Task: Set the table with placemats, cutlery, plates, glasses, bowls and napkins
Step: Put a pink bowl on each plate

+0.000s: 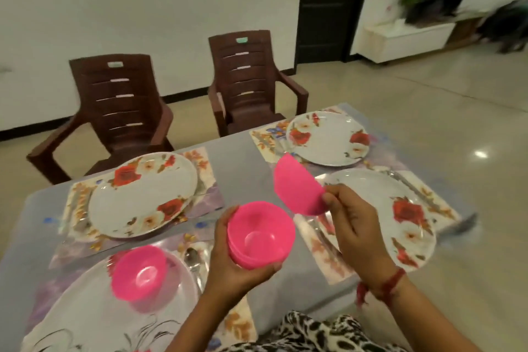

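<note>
One pink bowl, steeply tilted, between fingers of right hand

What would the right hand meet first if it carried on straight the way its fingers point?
The right hand pinches a tilted pink bowl, fingers pointing away and slightly left. Along that line the far right plate comes first, likely its near edge, though the hand's height above the table is unclear.

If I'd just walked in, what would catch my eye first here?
The bright pink bowls: the left hand grips a stack of bowls at centre, the right hand pinches a tilted bowl beside the near right plate, and a third bowl sits on the near left plate. Two brown chairs stand beyond the table.
</note>
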`<state>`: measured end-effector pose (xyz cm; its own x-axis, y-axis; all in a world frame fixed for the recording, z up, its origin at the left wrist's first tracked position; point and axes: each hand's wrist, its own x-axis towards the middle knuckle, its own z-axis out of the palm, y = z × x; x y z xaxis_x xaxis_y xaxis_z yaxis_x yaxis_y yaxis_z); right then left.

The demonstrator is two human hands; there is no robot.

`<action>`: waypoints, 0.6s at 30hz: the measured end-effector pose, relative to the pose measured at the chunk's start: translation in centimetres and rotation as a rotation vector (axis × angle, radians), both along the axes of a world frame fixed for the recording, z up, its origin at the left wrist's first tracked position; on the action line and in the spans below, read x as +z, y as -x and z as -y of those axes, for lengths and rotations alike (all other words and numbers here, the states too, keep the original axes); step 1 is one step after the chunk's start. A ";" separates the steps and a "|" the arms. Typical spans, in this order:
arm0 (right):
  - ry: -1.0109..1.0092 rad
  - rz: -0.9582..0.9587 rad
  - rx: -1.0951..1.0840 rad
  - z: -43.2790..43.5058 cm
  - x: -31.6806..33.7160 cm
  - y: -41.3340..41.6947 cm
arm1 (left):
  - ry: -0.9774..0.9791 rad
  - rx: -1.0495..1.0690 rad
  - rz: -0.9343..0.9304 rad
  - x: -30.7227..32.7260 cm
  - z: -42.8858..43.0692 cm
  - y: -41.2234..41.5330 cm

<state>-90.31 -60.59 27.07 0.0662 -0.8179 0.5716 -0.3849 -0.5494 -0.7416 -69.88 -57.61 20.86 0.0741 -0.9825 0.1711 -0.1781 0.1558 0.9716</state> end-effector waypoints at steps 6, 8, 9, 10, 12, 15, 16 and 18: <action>0.049 -0.692 -0.389 6.9 -7.4 14.4 | -0.009 -0.003 0.010 -0.5 4.9 7.9; -0.045 -0.931 -0.373 9.9 -11.2 18.8 | -0.012 0.011 0.011 -0.6 6.9 10.9; -0.099 -1.033 -0.332 11.2 -12.7 20.7 | -0.017 0.014 0.013 -0.7 7.9 12.4; -0.146 -1.116 -0.284 12.1 -13.8 21.9 | -0.025 0.020 0.016 -0.7 8.6 13.5; -0.214 -1.197 -0.207 13.8 -14.8 23.9 | -0.030 0.041 0.028 -0.8 10.4 15.7; -0.259 -1.210 -0.127 15.1 -15.5 24.9 | -0.048 0.085 0.034 -0.7 12.1 17.8; -0.270 -1.203 -0.096 15.4 -15.8 25.2 | -0.054 0.099 0.038 -0.7 12.4 18.3; -0.265 -1.179 -0.064 15.6 -16.3 25.5 | -0.060 0.128 0.055 -0.8 12.9 19.3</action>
